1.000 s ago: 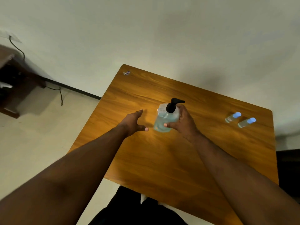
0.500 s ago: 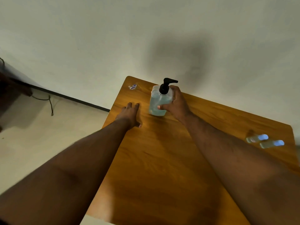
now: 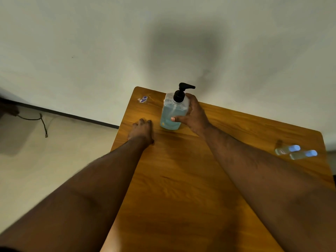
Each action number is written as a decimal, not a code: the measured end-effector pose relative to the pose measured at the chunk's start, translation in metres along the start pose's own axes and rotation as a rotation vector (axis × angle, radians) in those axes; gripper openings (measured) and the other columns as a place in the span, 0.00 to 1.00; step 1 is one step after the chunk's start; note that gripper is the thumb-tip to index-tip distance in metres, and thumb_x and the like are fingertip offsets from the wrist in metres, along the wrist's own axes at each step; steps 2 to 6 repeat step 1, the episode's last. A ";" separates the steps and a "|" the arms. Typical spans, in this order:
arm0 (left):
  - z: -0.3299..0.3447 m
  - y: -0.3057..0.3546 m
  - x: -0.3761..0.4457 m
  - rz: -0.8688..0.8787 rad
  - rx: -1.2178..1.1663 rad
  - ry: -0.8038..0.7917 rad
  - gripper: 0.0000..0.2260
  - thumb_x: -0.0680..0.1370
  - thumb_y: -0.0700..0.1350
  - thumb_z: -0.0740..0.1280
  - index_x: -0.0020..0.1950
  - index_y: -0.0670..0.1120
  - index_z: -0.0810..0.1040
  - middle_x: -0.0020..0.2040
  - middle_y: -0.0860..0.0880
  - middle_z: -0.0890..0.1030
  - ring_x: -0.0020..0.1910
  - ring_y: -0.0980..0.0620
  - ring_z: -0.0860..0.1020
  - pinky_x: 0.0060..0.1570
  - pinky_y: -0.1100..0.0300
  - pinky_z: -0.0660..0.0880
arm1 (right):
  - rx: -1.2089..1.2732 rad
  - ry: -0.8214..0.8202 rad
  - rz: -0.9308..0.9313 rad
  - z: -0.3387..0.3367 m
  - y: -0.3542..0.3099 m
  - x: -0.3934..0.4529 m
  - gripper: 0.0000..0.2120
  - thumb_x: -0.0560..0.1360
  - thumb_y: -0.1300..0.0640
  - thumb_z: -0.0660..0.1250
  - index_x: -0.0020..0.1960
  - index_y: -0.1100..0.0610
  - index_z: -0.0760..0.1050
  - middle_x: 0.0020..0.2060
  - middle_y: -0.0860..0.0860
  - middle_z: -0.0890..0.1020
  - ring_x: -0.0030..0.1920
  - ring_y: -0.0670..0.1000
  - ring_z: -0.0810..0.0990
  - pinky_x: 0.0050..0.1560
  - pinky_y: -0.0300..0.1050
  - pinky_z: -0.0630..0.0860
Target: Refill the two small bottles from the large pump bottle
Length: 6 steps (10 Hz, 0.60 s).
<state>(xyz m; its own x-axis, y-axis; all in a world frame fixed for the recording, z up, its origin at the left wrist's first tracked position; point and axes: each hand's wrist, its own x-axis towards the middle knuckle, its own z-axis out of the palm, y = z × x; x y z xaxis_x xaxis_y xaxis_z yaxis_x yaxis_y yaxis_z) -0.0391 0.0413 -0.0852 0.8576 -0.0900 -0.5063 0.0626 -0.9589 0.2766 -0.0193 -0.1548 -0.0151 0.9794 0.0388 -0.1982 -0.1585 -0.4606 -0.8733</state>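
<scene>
A large clear pump bottle [image 3: 171, 113] with pale blue liquid and a black pump head stands upright near the far left of the wooden table [image 3: 190, 188]. My right hand [image 3: 192, 115] is wrapped around its right side, thumb across the front. Just left of the bottle, my left hand [image 3: 141, 131] rests palm down on the table with nothing in it. Two small clear bottles with light blue caps lie on their sides at the far right, one [image 3: 287, 149] just behind the other [image 3: 302, 154].
A small blue and white sticker [image 3: 143, 99] lies at the table's far left corner. A pale wall rises right behind the table. To the left is bare floor with a dark cable [image 3: 42, 122] along the baseboard. The table's left edge runs close to my left hand.
The pump bottle in my right hand has moved from the table's middle to its far left part. My left hand followed and settled flat beside it. The view shifted, with the small bottles now further right.
</scene>
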 end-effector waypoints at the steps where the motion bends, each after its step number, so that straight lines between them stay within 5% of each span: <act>1: 0.004 0.005 -0.007 0.042 0.012 0.175 0.26 0.75 0.50 0.69 0.72 0.47 0.66 0.70 0.42 0.69 0.68 0.39 0.67 0.62 0.46 0.71 | -0.031 0.013 0.011 -0.002 0.001 -0.006 0.53 0.60 0.59 0.81 0.75 0.47 0.53 0.72 0.52 0.66 0.70 0.54 0.66 0.64 0.53 0.72; 6: 0.004 0.005 -0.007 0.042 0.012 0.175 0.26 0.75 0.50 0.69 0.72 0.47 0.66 0.70 0.42 0.69 0.68 0.39 0.67 0.62 0.46 0.71 | -0.031 0.013 0.011 -0.002 0.001 -0.006 0.53 0.60 0.59 0.81 0.75 0.47 0.53 0.72 0.52 0.66 0.70 0.54 0.66 0.64 0.53 0.72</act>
